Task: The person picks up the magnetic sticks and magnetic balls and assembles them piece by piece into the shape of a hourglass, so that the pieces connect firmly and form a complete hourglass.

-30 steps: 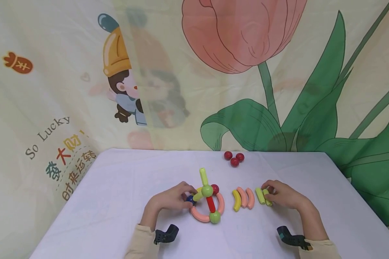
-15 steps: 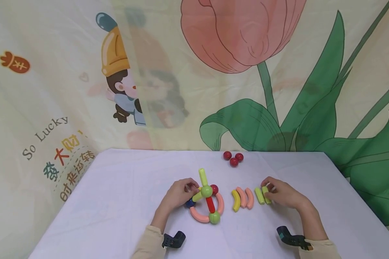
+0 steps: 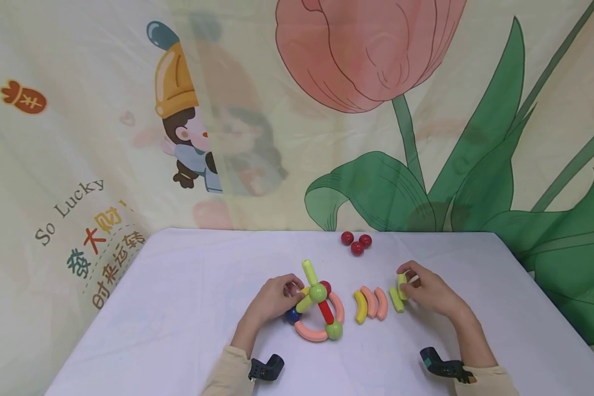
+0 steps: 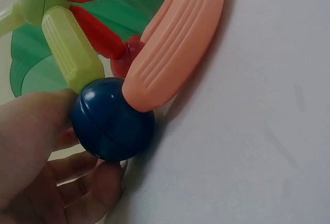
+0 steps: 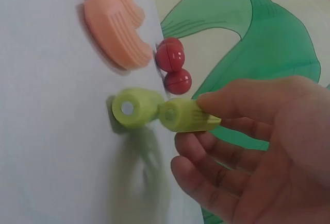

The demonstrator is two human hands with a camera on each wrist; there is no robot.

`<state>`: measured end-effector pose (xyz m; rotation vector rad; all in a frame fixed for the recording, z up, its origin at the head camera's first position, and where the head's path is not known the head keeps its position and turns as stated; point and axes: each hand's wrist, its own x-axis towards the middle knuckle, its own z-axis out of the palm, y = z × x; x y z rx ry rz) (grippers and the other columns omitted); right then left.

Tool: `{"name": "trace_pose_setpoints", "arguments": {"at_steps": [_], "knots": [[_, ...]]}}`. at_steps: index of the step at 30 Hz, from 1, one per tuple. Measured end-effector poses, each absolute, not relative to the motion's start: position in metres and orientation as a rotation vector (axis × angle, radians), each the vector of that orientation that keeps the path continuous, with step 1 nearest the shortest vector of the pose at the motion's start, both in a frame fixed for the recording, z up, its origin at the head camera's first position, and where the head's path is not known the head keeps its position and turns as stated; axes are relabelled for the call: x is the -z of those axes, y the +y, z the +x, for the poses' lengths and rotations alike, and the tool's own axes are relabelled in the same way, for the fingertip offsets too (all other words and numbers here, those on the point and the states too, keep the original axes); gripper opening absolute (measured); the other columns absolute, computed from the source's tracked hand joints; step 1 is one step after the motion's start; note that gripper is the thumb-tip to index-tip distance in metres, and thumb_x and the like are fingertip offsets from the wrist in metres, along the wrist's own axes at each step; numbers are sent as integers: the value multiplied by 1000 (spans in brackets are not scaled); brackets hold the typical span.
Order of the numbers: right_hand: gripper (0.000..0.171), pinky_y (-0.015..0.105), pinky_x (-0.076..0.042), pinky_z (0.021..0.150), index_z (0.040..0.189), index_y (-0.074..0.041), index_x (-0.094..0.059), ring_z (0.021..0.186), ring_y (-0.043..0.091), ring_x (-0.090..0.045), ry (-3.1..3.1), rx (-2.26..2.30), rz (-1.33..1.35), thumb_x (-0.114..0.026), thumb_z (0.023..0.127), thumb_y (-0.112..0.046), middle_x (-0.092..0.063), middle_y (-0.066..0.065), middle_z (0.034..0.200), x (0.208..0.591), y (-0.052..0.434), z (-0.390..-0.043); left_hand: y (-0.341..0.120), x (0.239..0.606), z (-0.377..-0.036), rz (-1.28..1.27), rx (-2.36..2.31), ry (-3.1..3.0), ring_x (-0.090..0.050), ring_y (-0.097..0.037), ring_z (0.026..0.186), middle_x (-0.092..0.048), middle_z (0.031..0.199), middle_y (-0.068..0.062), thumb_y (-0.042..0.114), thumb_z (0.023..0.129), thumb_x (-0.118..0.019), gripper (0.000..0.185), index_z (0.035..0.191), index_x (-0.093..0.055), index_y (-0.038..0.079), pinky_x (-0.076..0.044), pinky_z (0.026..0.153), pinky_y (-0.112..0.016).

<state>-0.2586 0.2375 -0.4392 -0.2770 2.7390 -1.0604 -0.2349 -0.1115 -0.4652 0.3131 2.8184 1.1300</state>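
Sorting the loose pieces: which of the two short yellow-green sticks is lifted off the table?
The yellow-green stick pinched by the right hand. It tilts up off the table, while the other stick lies flat beside the pink curved pieces.

Soft, even, bright light; faint shadows; slight wrist-view blur, mild edge distortion.

Both bare hands wore cream sleeves, each wrist strapped with a small black camera mount

Home play corner: cartoon tulip curtain, toy-strewn table.
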Motion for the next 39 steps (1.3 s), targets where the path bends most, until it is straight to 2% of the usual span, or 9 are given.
{"name": "trace_pose_setpoints", "arguments": {"at_steps": [12,20,27,32,36,39], "knots": [[31,30,-49,68,119,-4,-51,93,25,-54,2823,1150,-254,-56,91,-15,-56,15,108,443,222,-260,-111,466,-234,326,-1138,2806,-46,-10,65,-53,77,2,21,85,-66,21,104,-64,13,-37,53,-21],[33,34,-53,77,121,-5,-50,98,26,-57,2836,1256,-298,-58,92,-18,-56,16,115,442,215,-260,-110,465,-234,340,-1140,2797,-47,-12,66,-53,78,1,21,85,-66,22,105,-63,13,-37,53,-22],[33,22,-51,76,121,-7,-50,96,24,-57,2798,1369,-302,-59,93,-20,-55,13,116,444,205,-260,-110,465,-234,337,-1135,2798,-46,-12,68,-52,79,1,21,85,-65,23,106,-63,13,-37,54,-22],[35,24,-53,77,123,-7,-49,93,22,-59,2763,1448,-303,-59,93,-21,-54,12,115,443,197,-258,-110,465,-234,344,-1140,2799,-46,-11,67,-52,79,1,21,85,-65,22,106,-63,13,-37,53,-22],[39,29,-56,77,123,-8,-48,92,21,-62,2755,1517,-333,-59,93,-30,-53,13,115,443,190,-255,-110,465,-234,342,-1144,2799,-46,-12,67,-52,79,2,21,85,-65,22,106,-63,13,-37,53,-21],[52,27,-56,76,122,-13,-49,91,20,-64,2743,1589,-359,-57,88,-52,-54,10,114,452,188,-258,-110,465,-234,339,-1143,2802,-46,-12,67,-52,79,2,21,85,-65,22,106,-63,13,-36,53,-21]]}}
